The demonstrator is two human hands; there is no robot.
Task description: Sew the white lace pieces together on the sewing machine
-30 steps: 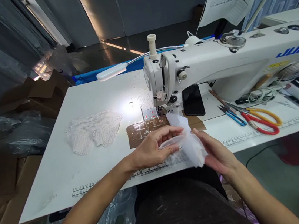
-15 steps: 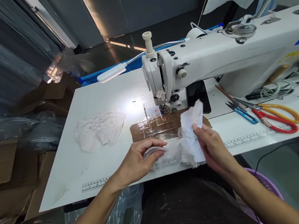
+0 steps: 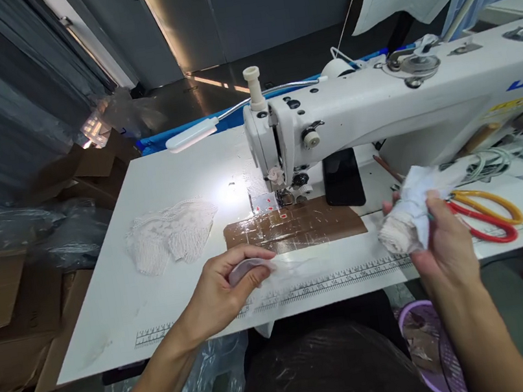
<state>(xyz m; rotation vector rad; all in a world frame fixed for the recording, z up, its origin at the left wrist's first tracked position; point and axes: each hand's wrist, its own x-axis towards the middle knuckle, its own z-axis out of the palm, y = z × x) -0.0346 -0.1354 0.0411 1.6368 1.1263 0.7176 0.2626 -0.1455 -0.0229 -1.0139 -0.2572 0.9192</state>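
My left hand [image 3: 228, 286] pinches a strip of thin, sheer white fabric [image 3: 297, 270] between thumb and fingers. The strip's loose end trails to the right above the ruler tape on the table's front edge. Over on the right, my right hand [image 3: 445, 240] is wrapped round a bundle of white cloth [image 3: 405, 217], with a cream, textured roll at its lower end. That bundle hangs over the table beside the scissors. A piece of white lace [image 3: 173, 234] lies flat on the left of the table, apart from both hands.
A white sewing machine [image 3: 356, 103] stands behind my hands, its needle area above a brown taped patch [image 3: 295, 227]. A black phone [image 3: 343, 178] rests by it. Scissors with red and orange handles [image 3: 488, 214] lie at right. A purple basket [image 3: 425, 355] stands below the table.
My right hand has carried the white cloth bundle to the right, away from the sheer strip. My left hand has shifted slightly left, still holding the strip.
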